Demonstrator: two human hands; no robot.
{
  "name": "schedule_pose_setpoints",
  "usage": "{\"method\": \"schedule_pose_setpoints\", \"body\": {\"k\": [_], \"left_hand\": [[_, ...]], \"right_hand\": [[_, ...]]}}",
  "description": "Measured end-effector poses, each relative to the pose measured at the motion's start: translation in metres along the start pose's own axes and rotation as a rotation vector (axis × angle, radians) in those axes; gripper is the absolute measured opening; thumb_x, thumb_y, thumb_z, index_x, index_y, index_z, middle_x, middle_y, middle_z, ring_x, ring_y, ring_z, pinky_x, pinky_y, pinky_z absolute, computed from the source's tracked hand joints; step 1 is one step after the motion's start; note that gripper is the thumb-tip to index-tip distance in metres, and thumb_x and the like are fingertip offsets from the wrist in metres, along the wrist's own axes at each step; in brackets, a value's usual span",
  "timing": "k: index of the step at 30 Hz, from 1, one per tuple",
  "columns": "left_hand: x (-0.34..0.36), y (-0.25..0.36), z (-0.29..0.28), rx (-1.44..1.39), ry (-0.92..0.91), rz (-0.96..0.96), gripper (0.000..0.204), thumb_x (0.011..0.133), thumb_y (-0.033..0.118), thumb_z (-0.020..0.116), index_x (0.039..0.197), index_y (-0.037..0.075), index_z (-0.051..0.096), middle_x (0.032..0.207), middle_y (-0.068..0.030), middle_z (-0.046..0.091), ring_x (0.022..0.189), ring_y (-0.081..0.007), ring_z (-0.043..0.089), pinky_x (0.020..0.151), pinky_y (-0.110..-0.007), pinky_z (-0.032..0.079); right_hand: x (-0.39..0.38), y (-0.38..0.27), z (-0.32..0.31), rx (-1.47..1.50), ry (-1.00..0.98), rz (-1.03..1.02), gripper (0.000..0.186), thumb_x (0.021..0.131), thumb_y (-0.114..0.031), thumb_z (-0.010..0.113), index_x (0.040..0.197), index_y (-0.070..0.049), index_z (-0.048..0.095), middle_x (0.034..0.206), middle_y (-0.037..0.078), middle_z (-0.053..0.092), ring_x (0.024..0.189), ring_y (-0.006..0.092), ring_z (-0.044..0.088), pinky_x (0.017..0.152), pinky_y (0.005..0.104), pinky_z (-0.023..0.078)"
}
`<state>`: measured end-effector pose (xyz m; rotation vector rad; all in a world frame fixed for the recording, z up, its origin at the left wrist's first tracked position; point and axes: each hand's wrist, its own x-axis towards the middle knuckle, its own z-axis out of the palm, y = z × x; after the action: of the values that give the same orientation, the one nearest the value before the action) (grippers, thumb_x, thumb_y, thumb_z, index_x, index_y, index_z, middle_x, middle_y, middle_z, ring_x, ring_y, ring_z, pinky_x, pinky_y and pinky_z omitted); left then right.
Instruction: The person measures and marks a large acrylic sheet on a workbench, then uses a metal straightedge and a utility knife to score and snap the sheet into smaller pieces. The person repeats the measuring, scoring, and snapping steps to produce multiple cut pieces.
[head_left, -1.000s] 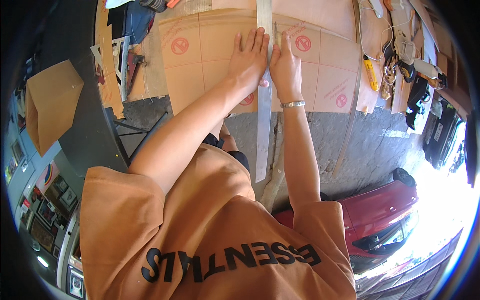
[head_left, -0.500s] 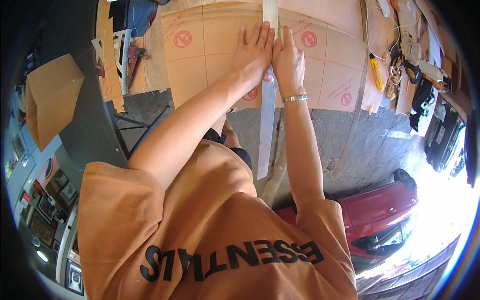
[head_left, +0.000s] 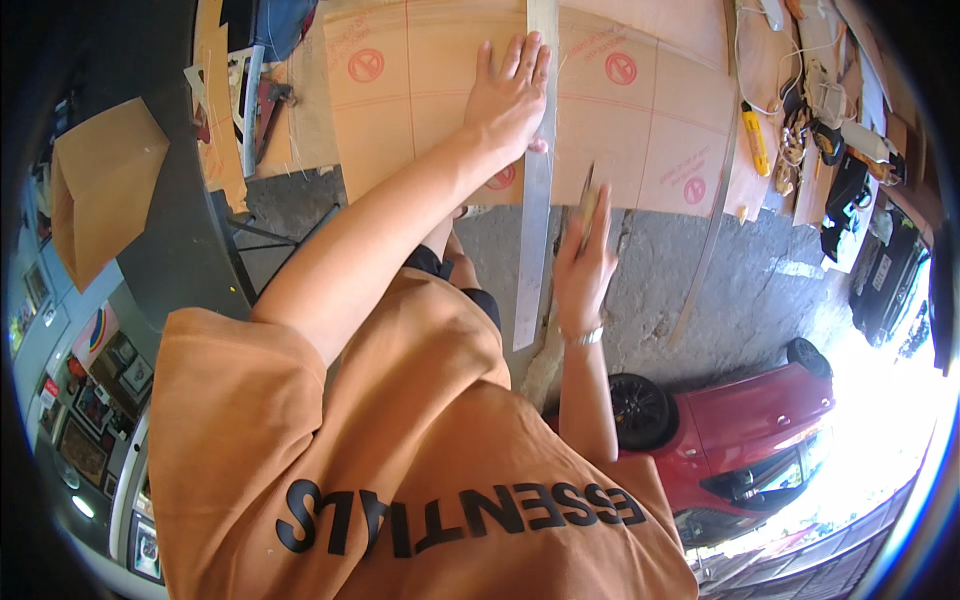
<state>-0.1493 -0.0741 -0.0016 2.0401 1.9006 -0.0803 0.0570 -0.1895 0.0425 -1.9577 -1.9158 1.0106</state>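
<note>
A brown paper-covered sheet (head_left: 450, 130) with red lines and round red marks lies on the work surface. Across it runs a long metal straightedge (head_left: 537, 200), its near end sticking out past the sheet's edge. My left hand (head_left: 508, 100) presses flat on sheet and straightedge, fingers stretched out and a little apart. To the right of the straightedge, just off the sheet's near edge, my right hand (head_left: 585, 265) is closed around a slim cutter knife (head_left: 586, 205). Its thin dark blade points away from me; motion blurs the handle somewhat.
On the right lie a yellow marker-like tube (head_left: 754, 140), a white cord and cluttered tools. Hand tools (head_left: 262, 110) rest at the left. A brown cardboard piece (head_left: 105, 190) sits on a dark surface further left. A red car (head_left: 750, 425) stands behind at lower right.
My right hand has come back toward me along the straightedge, off the sheet, and now shows the knife. The left hand keeps its place on the straightedge.
</note>
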Motion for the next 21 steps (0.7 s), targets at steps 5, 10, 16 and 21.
{"method": "schedule_pose_setpoints", "body": {"k": [5,10,16,21], "left_hand": [[-0.001,0.001,-0.002,-0.056,0.015,-0.018,0.132,0.058,0.043,0.094,0.159,-0.005,0.023,0.168,-0.0217,0.023,0.157,-0.0358,0.021,0.122,-0.062,0.024],[-0.001,0.0,-0.003,-0.084,0.03,-0.015,0.127,0.058,0.037,0.093,0.159,-0.003,0.026,0.167,-0.0221,0.024,0.156,-0.0373,0.022,0.122,-0.063,0.025],[-0.003,0.0,0.0,-0.082,0.088,0.013,0.114,0.065,0.028,0.09,0.157,-0.003,0.03,0.166,-0.0229,0.026,0.155,-0.0381,0.025,0.121,-0.064,0.026],[-0.001,-0.001,0.005,0.012,0.13,0.024,0.109,0.068,0.027,0.088,0.157,-0.003,0.032,0.166,-0.0229,0.028,0.154,-0.038,0.027,0.118,-0.066,0.027]], "right_hand": [[0.145,-0.061,0.026,-0.093,0.07,-0.153,0.055,0.102,-0.02,0.055,0.153,-0.004,0.04,0.067,0.025,0.065,0.059,0.0416,0.067,0.051,0.0515,0.051],[0.177,-0.067,0.044,-0.139,0.026,-0.21,0.056,0.102,-0.026,0.054,0.152,-0.005,0.041,0.062,0.025,0.064,0.06,0.0448,0.068,0.052,0.0525,0.055],[0.176,-0.064,0.045,-0.124,0.013,-0.233,0.054,0.102,-0.025,0.054,0.151,-0.004,0.042,0.063,0.025,0.065,0.061,0.0452,0.069,0.052,0.0528,0.055],[0.177,-0.062,0.05,-0.179,0.032,-0.219,0.055,0.101,-0.022,0.055,0.151,-0.005,0.04,0.067,0.025,0.067,0.064,0.0445,0.07,0.053,0.0542,0.054]]}}
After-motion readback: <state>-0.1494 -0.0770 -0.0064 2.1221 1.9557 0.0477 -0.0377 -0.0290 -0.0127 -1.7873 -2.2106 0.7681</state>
